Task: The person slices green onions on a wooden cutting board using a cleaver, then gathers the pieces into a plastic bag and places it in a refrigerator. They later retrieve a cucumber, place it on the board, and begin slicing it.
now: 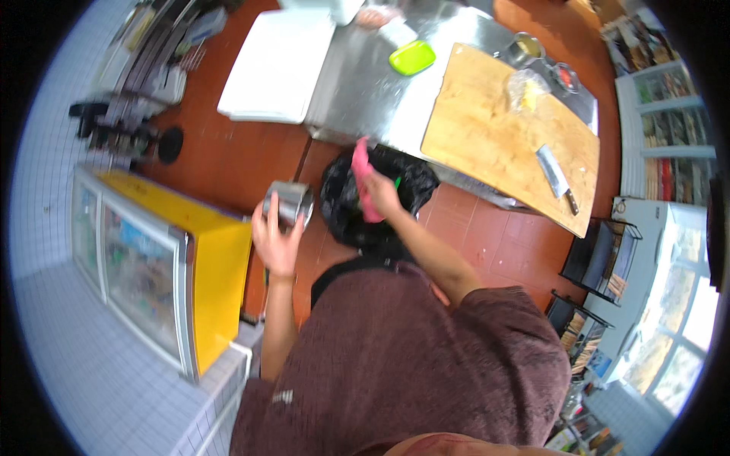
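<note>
My left hand grips a small silvery metal container, with fingers wrapped along its side. In my right hand is a pink cloth, which hangs above a bin lined with a black bag. The bin stands on the floor between me and the steel table. A small bit of green shows near the right hand, over the bag. What lies deeper in the bag is too dark to make out.
On the table lie a wooden cutting board with a cleaver and a clear plastic bag, a green tray, a metal pot and a white board. A yellow glass-door fridge stands at left.
</note>
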The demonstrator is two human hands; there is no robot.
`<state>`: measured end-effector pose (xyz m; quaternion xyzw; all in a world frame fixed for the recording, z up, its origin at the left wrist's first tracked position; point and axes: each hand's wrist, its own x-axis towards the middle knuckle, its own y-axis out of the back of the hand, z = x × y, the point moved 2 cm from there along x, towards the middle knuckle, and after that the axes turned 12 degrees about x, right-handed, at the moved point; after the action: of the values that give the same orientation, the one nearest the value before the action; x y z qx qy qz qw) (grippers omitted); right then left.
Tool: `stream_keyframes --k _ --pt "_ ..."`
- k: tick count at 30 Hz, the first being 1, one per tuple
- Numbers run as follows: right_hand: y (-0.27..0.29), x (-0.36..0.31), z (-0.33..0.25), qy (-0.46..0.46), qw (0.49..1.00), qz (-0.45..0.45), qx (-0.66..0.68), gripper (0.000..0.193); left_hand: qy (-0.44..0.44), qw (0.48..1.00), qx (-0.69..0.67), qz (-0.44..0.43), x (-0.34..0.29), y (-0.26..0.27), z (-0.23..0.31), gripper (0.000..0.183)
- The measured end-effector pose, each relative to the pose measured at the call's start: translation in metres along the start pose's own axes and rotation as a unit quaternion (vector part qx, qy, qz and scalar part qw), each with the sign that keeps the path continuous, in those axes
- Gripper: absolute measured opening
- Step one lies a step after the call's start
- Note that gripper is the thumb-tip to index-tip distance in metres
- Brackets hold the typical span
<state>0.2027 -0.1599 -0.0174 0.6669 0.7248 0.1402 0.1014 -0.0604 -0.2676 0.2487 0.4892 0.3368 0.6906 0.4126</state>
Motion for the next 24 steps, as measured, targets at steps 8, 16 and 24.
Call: stream_keyframes --k 8,16,24 --pt "0.069 0.032 -0.224 -0.039 0.945 -0.114 0.305 0.031 0.369 0.809 -0.439 -0.126 -0.036 -0.079 -0.072 0.061" --pt "0.084 0.017 -0.344 0.167 0.933 -0.3 0.106 0.03 0.377 0.708 -0.569 -0.179 -0.009 -0.087 -0.023 0.056" --pt "0.056 0.056 -0.351 0.474 0.84 -0.207 -0.166 0.037 0.22 0.808 -0.531 -0.132 0.017 -0.079 0.01 0.05"
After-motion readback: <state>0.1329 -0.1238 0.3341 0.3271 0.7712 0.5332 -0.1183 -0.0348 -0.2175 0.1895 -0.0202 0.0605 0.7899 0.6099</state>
